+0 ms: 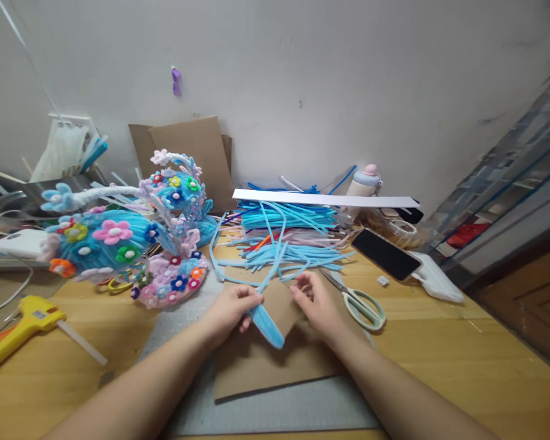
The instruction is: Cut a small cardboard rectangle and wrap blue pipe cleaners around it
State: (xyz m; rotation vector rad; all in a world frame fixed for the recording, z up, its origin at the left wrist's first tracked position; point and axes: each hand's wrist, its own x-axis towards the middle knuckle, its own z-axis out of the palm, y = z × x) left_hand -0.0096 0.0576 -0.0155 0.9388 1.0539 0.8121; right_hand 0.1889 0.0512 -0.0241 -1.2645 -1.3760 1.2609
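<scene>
My left hand is closed round a strip of brown cardboard wrapped with light blue pipe cleaner; a loose blue end runs up from it toward the pile. My right hand pinches the other end of the same cardboard piece, fingers curled. Both hands hover over a larger brown cardboard sheet that lies on a grey cutting mat.
A heap of blue and pink pipe cleaners lies behind, under a white strip. A flowered pipe-cleaner headpiece stands left. A yellow glue gun, scissors, a phone and a bottle surround the mat.
</scene>
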